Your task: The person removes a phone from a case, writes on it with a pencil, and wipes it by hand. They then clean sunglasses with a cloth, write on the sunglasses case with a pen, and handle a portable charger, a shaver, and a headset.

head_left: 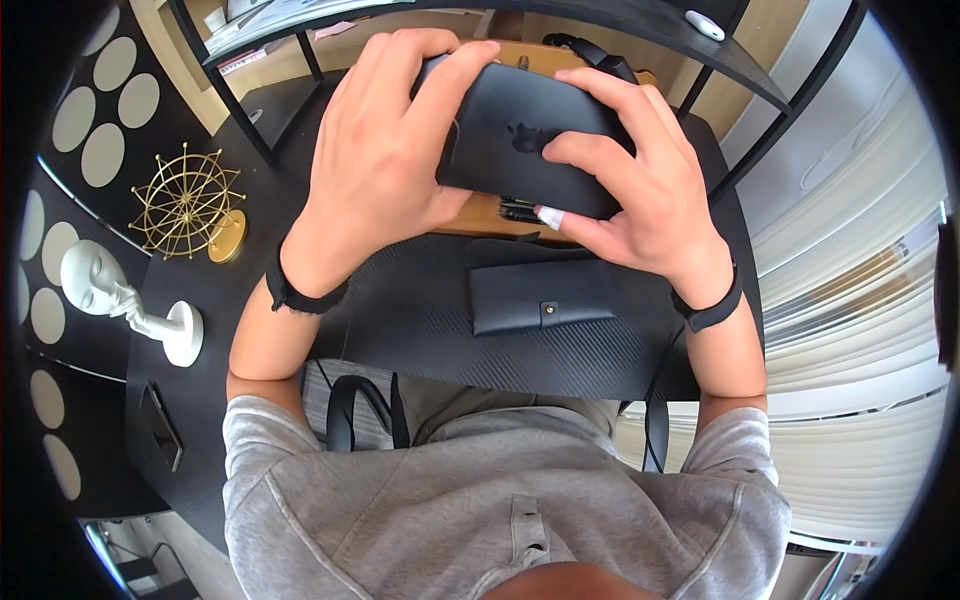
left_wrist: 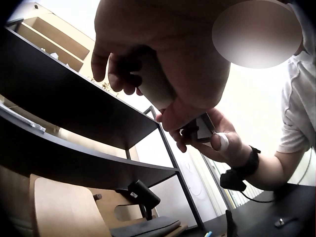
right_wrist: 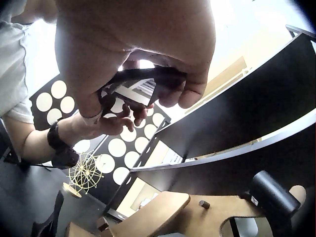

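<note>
Both hands hold up a black phone sideways, with the apple logo on its back facing the head camera. My left hand grips its left end, index finger along the top edge and thumb at the lower edge. The right hand grips the other end; one fingertip lies on the back beside the logo. A white wrap covers the tip of a right-hand digit at the lower edge. From the right wrist, the phone's glossy face shows reflections. Below the hands, a dark snap-closed case lies on the desk.
A wooden organizer with a black cylindrical item stands behind, under a black shelf. At left are a gold wheel ornament, a white face sculpture and another dark flat device. Window blinds hang at right.
</note>
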A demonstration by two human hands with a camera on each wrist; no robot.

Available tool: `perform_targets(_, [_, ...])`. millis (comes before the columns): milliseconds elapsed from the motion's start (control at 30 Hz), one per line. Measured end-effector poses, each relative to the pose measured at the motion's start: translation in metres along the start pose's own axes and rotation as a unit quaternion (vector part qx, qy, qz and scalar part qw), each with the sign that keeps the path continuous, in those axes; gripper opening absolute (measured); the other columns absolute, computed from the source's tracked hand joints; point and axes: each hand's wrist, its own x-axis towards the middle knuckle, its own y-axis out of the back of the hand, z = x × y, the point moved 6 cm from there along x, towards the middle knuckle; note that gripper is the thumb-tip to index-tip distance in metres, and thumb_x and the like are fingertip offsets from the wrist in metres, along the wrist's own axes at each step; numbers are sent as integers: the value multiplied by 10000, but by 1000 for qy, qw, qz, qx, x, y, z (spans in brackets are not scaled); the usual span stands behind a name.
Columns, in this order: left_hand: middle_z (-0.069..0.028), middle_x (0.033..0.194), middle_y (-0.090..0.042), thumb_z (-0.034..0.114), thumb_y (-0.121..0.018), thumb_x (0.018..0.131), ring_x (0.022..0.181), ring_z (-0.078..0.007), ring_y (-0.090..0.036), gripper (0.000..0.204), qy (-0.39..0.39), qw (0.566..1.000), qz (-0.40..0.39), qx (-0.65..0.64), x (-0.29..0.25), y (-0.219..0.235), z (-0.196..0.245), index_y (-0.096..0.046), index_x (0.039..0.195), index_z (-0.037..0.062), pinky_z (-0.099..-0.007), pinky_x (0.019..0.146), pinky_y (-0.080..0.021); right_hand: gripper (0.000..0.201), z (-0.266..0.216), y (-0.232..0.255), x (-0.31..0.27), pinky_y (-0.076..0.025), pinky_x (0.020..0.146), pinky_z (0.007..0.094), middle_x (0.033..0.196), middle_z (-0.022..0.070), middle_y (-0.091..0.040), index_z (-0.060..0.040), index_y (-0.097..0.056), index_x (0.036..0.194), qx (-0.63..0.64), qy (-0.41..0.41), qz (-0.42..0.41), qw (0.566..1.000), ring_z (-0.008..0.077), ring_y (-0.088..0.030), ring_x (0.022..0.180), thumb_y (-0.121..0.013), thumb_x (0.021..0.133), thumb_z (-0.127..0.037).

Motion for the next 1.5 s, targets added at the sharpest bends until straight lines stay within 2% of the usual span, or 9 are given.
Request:
perform_targets(167, [-147, 1186, -588, 46, -816, 600, 1071, -370, -604, 764, 22, 999, -37, -10, -1, 2, 1, -617, 1337, 66, -428, 892, -511, 561, -3, -1, 3, -535, 843, 429, 1340, 163, -583, -141, -723, 1102, -1, -11, -3, 1000, 368, -612, 1025, -870, 560, -151])
perform_targets(267, [-120, 1135, -599, 57, -857, 504, 954, -326, -608, 803, -1, 1000, -2, -5, 1, 2, 3, -627, 1273, 76, -408, 764, -512, 599, -2, -1, 1, -548, 813, 402, 1333, 117, -573, -203, -713, 1136, -8, -11, -12, 1000, 327, -599, 1037, -891, 565, -165])
perform_targets(300, [-120, 1136, -599, 58, -857, 505, 954, -325, -609, 800, -2, 1000, -1, -2, 1, 2, 3, -628, 1272, 75, -408, 764, -512, 622, -1, -1, 1, -555, 799, 388, 1329, 93, -569, -235, -708, 1155, -12, -10, -14, 1000, 306, -592, 1044, -902, 568, -171])
perform_targets(500, [-120, 1136, -598, 60, -855, 507, 952, -323, -609, 791, -1, 1000, -5, 2, 0, 0, 2, -631, 1266, 72, -409, 759, -516, 532, -5, -3, 3, -533, 850, 439, 1330, 162, -570, -145, -718, 1072, -3, -9, -17, 1000, 372, -604, 1034, -880, 566, -154])
perform_targets(600, [-120, 1134, -598, 56, -854, 505, 951, -323, -609, 790, 1, 1000, -7, -1, 0, -1, 3, -632, 1263, 70, -408, 756, -519, 572, -4, -2, 3, -553, 798, 391, 1332, 94, -557, -230, -703, 1128, -13, -16, -18, 1000, 308, -585, 1058, -893, 593, -164])
perform_targets(1100, [-112, 1135, -609, 46, -856, 495, 967, -325, -616, 792, 4, 1000, -22, 1, 0, -1, 3, -634, 1254, 69, -411, 779, -521, 734, -3, -6, 2, -568, 785, 386, 1307, 80, -555, -271, -678, 1277, -30, -21, -36, 999, 292, -597, 1095, -891, 583, -162])
perform_targets(1367, [-108, 1148, -608, 35, -854, 469, 986, -317, -614, 847, 6, 1000, -9, 22, -1, -1, -3, -624, 1283, 76, -405, 780, -511, 766, 2, -3, 2, -555, 883, 402, 1378, 87, -586, -220, -673, 1285, -63, -4, -3, 998, 307, -623, 1117, -902, 554, -201])
perform_targets(1467, [-146, 1189, -602, 17, -779, 594, 1064, -368, -616, 768, 35, 999, -38, 10, -1, -2, -4, -608, 1341, 62, -416, 883, -519, 781, 3, -2, 1, -552, 909, 408, 1390, 90, -592, -197, -664, 1293, -73, 7, 17, 997, 314, -621, 1153, -901, 549, -207])
perform_targets(1500, [-135, 1171, -600, 23, -803, 559, 1029, -352, -611, 792, 29, 999, -24, 14, -1, -2, -5, -611, 1326, 61, -409, 848, -517, 786, 4, -2, 1, -552, 915, 411, 1393, 91, -593, -189, -661, 1296, -77, 11, 24, 997, 317, -620, 1165, -901, 548, -208])
